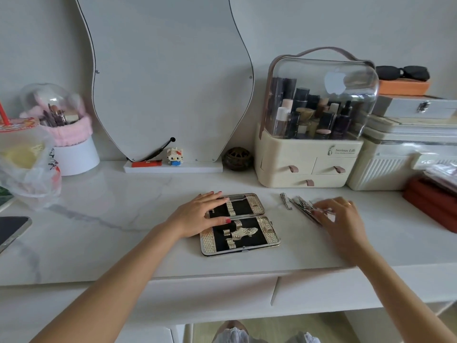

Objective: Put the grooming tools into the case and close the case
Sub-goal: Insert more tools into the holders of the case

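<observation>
The grooming case (268, 233) lies open and flat on the white marble desk, with gold edges, black lining and gold holding straps. My left hand (197, 214) rests on the case's left side with fingers straight, the thumb lying across the hinge. To the right of the case lies a pile of metal grooming tools (303, 206), with a small silver nail clipper (284, 200) at its left end. My right hand (342, 215) is on the pile's right part, fingers curled around some of the tools, which look blurred.
A cream makeup organiser (306, 167) with a clear lid stands behind the tools. White storage boxes (395, 164) and a red box (430, 201) sit to the right. A wavy mirror (160, 78), a bagged drink cup (22, 157) and a phone (12, 231) are at the back and left.
</observation>
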